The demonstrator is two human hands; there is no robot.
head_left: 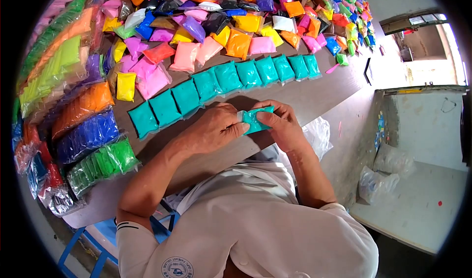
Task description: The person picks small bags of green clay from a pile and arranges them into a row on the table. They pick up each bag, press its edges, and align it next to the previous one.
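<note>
**A:** Hands?

**B:** Both on one teal packet (256, 121). The left hand (214, 129) pinches its left end, fingers closed tight on it. The right hand (281, 126) clamps the right end, thumb on top.

**A:** Where's the packet?

**B:** At the near edge of the table (314, 94), in front of the chest. Can't tell if it touches the board.

**A:** Surroundings?

**B:** A row of teal packets (231, 79) lies flat just beyond the hands, side by side, running near left to far right. Beyond that is a pile of mixed-colour packets (236, 27) across the far side. Bulk bags (88, 130) in green, orange and blue are stacked along the left edge. Clear plastic bags (378, 180) are on the floor to the right, well apart from the hands.
</note>
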